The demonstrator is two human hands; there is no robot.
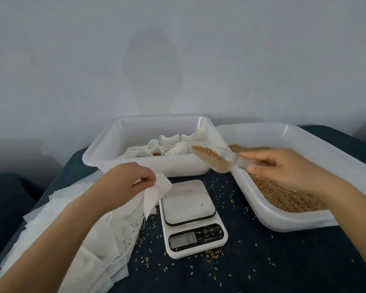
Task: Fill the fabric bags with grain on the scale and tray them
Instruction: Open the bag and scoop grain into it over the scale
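Note:
My left hand (128, 181) pinches an empty white fabric bag (156, 194) by its top, and the bag hangs just left of the white scale (191, 216). My right hand (283, 169) grips the handle of a clear plastic scoop (211, 158) full of brown grain, held above the gap between the two tubs. The right white tub (294, 223) holds loose grain (283, 197). In the back white tub (148, 166) lie several filled bags (169, 148). A few grains sit on the scale's platform, and its display shows a low reading.
A pile of empty white bags (89, 240) covers the table's left side under my left forearm. Spilled grains are scattered over the dark blue table cover (262, 261) around the scale. A plain wall stands close behind the tubs.

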